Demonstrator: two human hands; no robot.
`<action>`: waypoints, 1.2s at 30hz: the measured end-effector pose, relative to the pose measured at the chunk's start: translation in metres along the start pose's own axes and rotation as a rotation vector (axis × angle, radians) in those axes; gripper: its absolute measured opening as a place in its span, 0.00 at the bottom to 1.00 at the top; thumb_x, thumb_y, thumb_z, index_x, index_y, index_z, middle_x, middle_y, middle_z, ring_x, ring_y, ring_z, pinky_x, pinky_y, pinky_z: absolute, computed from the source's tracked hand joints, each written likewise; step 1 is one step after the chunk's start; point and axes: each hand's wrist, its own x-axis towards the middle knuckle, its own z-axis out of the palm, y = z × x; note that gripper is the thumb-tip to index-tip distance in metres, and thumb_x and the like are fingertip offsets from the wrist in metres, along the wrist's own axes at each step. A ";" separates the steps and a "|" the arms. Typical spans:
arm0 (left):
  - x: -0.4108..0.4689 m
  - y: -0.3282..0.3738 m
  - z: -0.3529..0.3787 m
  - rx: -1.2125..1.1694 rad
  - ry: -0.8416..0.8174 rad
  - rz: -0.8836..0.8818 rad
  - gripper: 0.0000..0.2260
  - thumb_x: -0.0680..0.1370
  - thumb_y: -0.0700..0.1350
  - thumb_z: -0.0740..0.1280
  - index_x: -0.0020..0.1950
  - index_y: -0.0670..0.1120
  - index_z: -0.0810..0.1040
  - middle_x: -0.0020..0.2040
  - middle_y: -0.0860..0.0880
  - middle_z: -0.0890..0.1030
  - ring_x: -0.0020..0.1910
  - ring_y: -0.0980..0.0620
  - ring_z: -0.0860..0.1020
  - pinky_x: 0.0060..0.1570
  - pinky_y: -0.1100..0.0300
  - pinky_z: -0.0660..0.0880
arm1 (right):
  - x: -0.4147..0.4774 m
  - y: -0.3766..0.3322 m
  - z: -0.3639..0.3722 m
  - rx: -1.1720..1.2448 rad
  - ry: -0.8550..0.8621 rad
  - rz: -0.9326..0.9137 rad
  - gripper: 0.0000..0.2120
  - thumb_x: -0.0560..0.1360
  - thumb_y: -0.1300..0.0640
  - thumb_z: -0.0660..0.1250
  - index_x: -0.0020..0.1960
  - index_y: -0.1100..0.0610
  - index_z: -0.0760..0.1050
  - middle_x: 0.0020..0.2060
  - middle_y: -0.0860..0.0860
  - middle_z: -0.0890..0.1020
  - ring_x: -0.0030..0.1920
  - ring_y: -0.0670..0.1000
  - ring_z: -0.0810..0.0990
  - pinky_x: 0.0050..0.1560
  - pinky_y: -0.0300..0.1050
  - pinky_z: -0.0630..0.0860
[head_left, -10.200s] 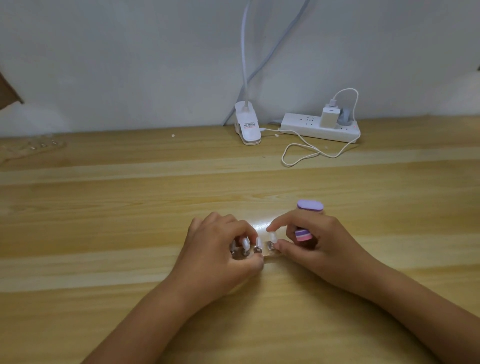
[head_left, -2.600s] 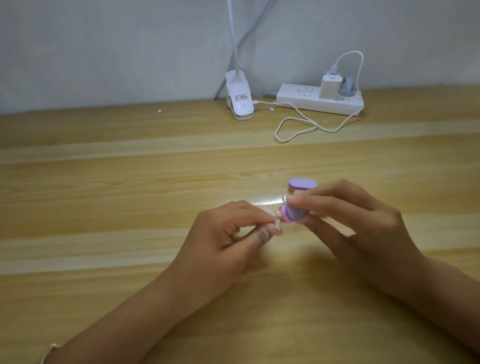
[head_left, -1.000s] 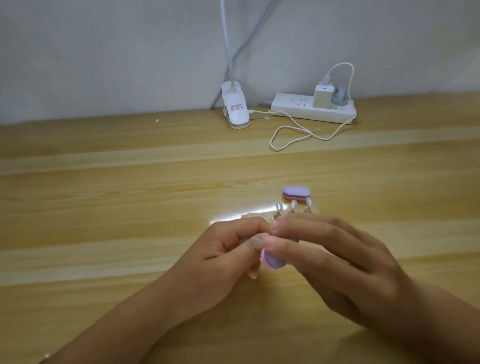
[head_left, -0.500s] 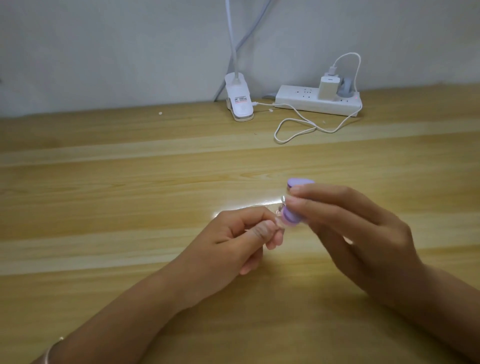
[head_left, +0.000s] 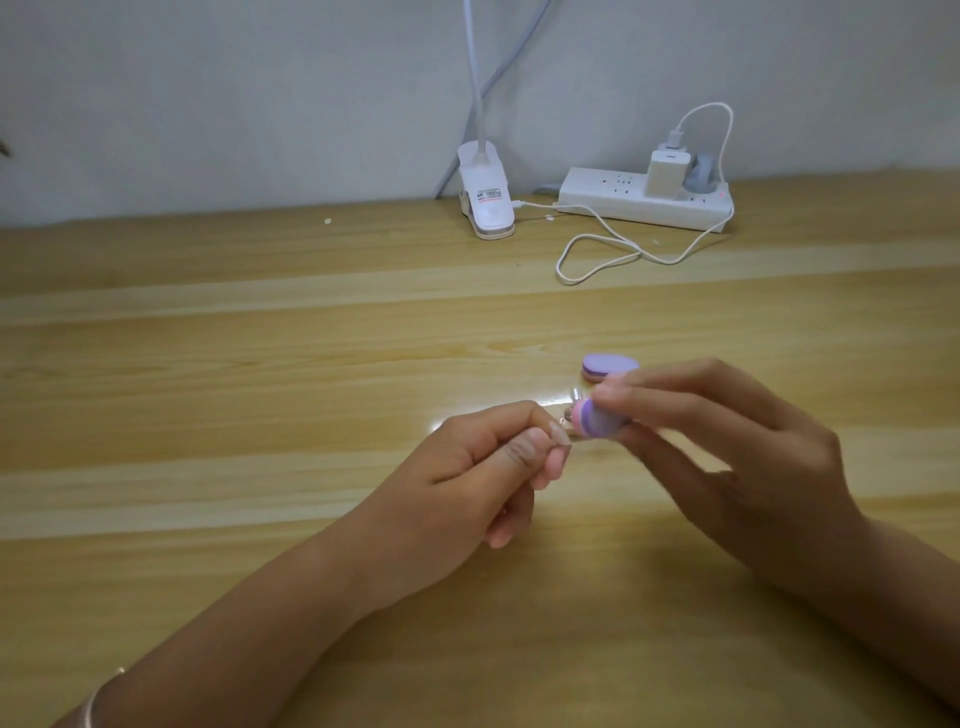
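Now the buffer block (head_left: 597, 422) is back at the right edge of the nail tip (head_left: 560, 435), so another filing stroke has probably begun.
A second ago it sat lower, under the left fingertips. The right hand (head_left: 727, 457) pinches it just above the surface (head_left: 260, 389), while the left hand (head_left: 467, 483) pinches the tip. A spare buffer (head_left: 608, 365) lies just behind.

left hand (head_left: 457, 478) pinches nail (head_left: 560, 435); right hand (head_left: 727, 441) grips buffer (head_left: 597, 422).

A home desk: wooden tabletop (head_left: 260, 364), clip-on lamp (head_left: 485, 200) and power strip (head_left: 613, 205) against a plain wall (head_left: 208, 104).
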 end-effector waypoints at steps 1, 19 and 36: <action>0.000 0.001 0.000 -0.007 -0.003 -0.006 0.11 0.80 0.43 0.56 0.40 0.45 0.73 0.32 0.56 0.71 0.24 0.56 0.67 0.27 0.71 0.63 | 0.001 -0.001 -0.001 0.010 0.019 0.013 0.11 0.75 0.69 0.72 0.57 0.63 0.80 0.51 0.52 0.83 0.51 0.51 0.84 0.63 0.44 0.78; 0.000 -0.004 -0.001 0.216 0.059 0.111 0.10 0.80 0.45 0.61 0.41 0.49 0.78 0.35 0.58 0.75 0.31 0.58 0.71 0.33 0.70 0.66 | 0.001 0.001 -0.004 -0.012 -0.019 0.005 0.11 0.75 0.71 0.71 0.57 0.68 0.81 0.52 0.55 0.84 0.54 0.56 0.85 0.56 0.54 0.81; 0.000 -0.006 -0.004 0.344 0.130 0.202 0.09 0.78 0.49 0.63 0.45 0.50 0.82 0.42 0.56 0.80 0.41 0.57 0.78 0.29 0.59 0.72 | 0.000 0.006 -0.001 0.035 -0.033 0.013 0.12 0.73 0.71 0.73 0.57 0.67 0.82 0.50 0.55 0.83 0.50 0.58 0.86 0.60 0.54 0.81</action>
